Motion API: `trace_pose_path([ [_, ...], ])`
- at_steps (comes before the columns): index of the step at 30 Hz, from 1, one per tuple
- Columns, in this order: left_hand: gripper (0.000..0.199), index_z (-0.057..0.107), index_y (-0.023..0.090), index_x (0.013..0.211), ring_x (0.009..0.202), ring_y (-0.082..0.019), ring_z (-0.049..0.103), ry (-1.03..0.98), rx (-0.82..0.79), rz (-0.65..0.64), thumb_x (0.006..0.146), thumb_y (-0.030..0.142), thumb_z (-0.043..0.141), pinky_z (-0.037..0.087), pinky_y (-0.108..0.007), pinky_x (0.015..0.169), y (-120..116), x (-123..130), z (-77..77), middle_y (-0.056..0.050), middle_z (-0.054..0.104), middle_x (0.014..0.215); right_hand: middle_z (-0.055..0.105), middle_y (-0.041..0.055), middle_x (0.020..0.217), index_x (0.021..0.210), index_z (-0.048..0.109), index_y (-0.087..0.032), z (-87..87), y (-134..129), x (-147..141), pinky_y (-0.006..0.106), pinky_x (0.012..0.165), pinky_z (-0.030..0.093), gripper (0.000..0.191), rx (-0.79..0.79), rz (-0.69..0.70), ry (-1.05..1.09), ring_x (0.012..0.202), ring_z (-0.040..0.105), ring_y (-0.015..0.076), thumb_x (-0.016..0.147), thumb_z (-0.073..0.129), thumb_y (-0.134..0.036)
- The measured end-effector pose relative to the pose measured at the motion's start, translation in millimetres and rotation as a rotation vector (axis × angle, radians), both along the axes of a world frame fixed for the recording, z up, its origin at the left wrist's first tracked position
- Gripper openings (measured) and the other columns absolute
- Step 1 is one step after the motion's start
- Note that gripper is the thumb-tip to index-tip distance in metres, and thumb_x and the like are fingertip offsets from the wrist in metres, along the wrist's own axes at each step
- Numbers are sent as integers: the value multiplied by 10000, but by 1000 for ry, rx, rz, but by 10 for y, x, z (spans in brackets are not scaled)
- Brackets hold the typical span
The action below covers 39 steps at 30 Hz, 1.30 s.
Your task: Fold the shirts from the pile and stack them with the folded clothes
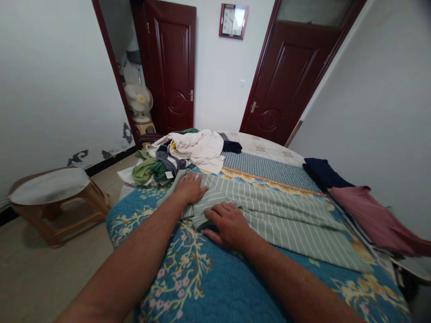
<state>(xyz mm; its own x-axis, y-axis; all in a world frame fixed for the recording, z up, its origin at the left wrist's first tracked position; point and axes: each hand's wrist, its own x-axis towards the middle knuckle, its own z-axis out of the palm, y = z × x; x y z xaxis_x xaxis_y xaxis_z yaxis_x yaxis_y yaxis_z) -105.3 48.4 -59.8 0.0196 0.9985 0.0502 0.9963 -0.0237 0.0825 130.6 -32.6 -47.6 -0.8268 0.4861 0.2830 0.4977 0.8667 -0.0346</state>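
Note:
A pair of light green trousers with white stripes lies spread out across a blue floral quilted cover, the waist end to the left and the legs reaching right. My left hand rests flat on the waist end, its fingers stretched away from me and the thumb apart. On the near edge, close to the crotch, my right hand lies with bent fingers on the cloth. Its thumb sits lower, apart from the fingers, beside a dark gap under the edge. Several wrinkles run along the upper leg.
A heap of clothes lies beyond the waist end. Folded dark blue and pink garments sit at the right edge. A plastic stool stands on the floor at left. Behind are a fan and two dark red doors.

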Motion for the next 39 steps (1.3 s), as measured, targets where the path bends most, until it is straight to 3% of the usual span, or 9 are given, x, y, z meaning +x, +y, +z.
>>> trace_pose_path([
  [4,875,401,78,1646,1596,-461,298,-5,-5,23,1019,688,408,239,-584,1259,-36,68,62,-308,359,1695,677,121,1256,1372,638,-225,14,1,4,474,1019,436,550,-73,-61,35,1155,569,309,985,653,-615],
  [7,826,468,65,1601,1548,-450,391,-17,29,-1,1013,645,474,289,-565,1245,-66,40,131,-307,460,1631,665,129,1290,1349,663,-219,-12,28,4,486,1047,442,561,-97,-89,63,1188,562,322,961,682,-624],
  [12,530,635,168,1475,1395,-299,590,-184,103,-266,967,318,612,413,-406,1193,-137,-115,289,-155,656,1495,665,137,1302,1353,670,-208,-50,77,32,483,1059,459,483,-107,-102,94,1198,567,317,966,701,-496],
  [15,422,729,183,1351,1257,-244,680,-361,157,-375,954,230,596,469,-344,1120,-181,-92,384,-101,757,1344,671,139,1290,1357,669,-212,-38,94,60,485,1064,464,463,-113,-92,91,1194,571,315,959,698,-448],
  [20,275,819,185,1121,904,-164,741,-512,-117,-586,907,208,648,512,-228,822,-221,4,445,-28,832,1022,651,130,1357,1429,621,-213,34,137,165,472,1088,465,522,-160,6,75,1233,562,297,919,690,-305],
  [25,273,825,195,1117,914,-156,732,-560,-237,-590,908,220,651,493,-212,810,-193,-50,402,-17,831,1028,653,132,1389,1415,629,-188,20,187,243,460,1097,459,537,-119,43,10,1261,555,282,886,594,-103],
  [30,294,827,196,1139,936,-169,734,-593,-248,-585,905,246,655,501,-226,841,-165,-64,354,-28,833,1058,697,131,1289,1310,676,-182,-55,224,220,433,1040,480,384,-94,24,37,1177,595,275,941,577,-137],
  [35,314,822,187,1158,943,-181,731,-650,-247,-592,914,303,662,502,-240,844,-155,-66,350,-39,832,1057,714,97,1110,1163,681,-193,-13,234,213,376,953,498,234,-238,-34,237,1038,630,236,969,550,-184],
  [39,360,811,189,1196,868,-170,710,-659,-247,-580,894,350,701,480,-232,770,-138,-84,341,-27,824,989,704,77,1046,1083,692,-205,27,220,185,364,918,478,152,-280,-27,232,991,618,233,964,636,-281],
])
